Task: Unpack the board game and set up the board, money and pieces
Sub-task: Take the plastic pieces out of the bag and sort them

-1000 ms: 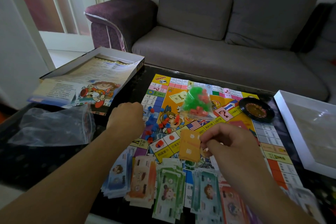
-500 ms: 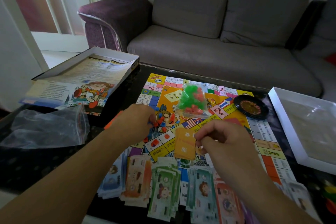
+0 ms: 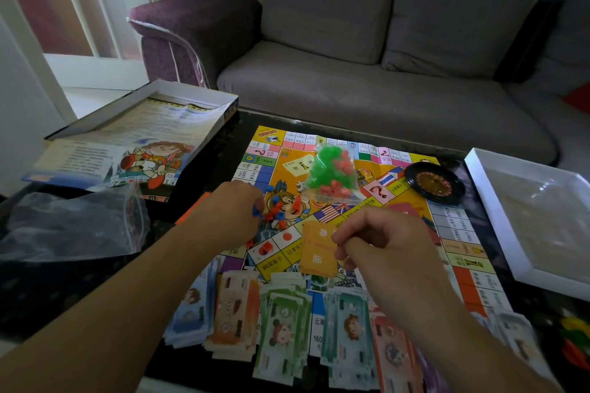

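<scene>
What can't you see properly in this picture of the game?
- Head view: what the left hand grips, hidden by its own curled fingers.
- Small print on the game board: too small and blurred.
- Bright things at the right edge: cut off, blurred.
- Part of the orange cards: covered by the right hand.

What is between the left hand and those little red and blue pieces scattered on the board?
Nothing visible. The left hand is already at the loose red and blue pieces on the board, its fingers among them. The bag of green and red pieces lies farther back, out of the way.
</scene>
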A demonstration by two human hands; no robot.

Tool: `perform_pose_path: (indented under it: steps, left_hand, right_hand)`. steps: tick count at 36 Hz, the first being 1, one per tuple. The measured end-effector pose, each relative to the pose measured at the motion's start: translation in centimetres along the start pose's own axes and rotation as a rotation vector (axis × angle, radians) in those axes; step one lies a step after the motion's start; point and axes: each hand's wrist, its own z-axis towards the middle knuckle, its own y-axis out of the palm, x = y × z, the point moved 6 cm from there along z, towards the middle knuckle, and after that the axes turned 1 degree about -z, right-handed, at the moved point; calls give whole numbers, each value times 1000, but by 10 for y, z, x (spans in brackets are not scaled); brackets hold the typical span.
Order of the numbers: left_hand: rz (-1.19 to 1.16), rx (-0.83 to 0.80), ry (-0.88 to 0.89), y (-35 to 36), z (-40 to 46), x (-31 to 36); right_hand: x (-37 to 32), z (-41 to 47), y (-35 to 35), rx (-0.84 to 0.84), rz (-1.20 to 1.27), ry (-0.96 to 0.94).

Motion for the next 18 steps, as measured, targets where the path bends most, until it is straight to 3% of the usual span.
perform_pose_path:
  steps: [13, 18]
  left_hand:
    - [8, 11, 0, 1, 5, 2]
    - [-71, 83, -36, -1, 5, -4]
  right_hand:
    - [1, 0, 2, -16, 11, 13]
    - [1, 0, 2, -13, 14, 6]
